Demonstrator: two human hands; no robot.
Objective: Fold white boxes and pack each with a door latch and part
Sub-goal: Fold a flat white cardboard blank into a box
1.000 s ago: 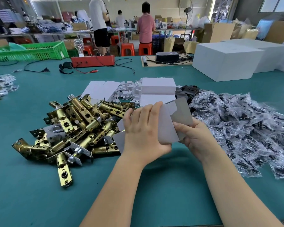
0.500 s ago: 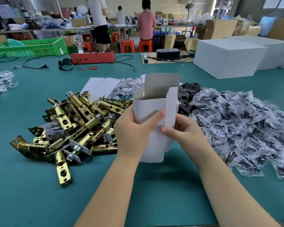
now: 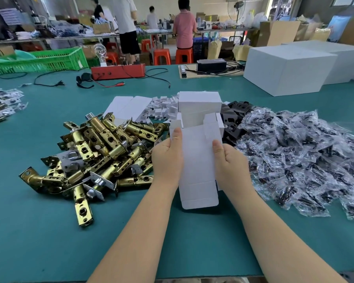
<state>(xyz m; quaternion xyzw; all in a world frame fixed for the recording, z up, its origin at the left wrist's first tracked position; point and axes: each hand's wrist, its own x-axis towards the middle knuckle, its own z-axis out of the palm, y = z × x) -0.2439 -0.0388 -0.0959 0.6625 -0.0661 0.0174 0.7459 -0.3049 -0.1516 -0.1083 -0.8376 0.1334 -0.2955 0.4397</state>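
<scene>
Holding a white unfolded cardboard box (image 3: pixel 198 166) upright between them, both hands work above the green worktop (image 3: pixel 49 231). The left hand (image 3: pixel 167 160) grips the left edge of this box, with its thumb lying along the front panel and its fingers curled behind. The right hand (image 3: pixel 231 164) grips the right edge in the same way, thumb on the front. The top flaps of the box stand open, and its bottom flap hangs down near the worktop surface.

Left of the box lies a heap of brass-coloured metal door latches (image 3: pixel 94 156), close beside the left hand. Right of the box spreads a big pile of small clear plastic bags with dark parts inside (image 3: pixel 298 160), near the right hand. Behind the box are some black metal plates (image 3: pixel 233 117), one closed white box (image 3: pixel 199 103), small white cardboard pieces (image 3: pixel 161 108) and flat white box blanks (image 3: pixel 127 107). Farther behind the box, I see a red flat device with cables (image 3: pixel 118 71), a green plastic crate (image 3: pixel 49 60) and large white cartons (image 3: pixel 288 68). People stand at other tables beyond the worktop.
</scene>
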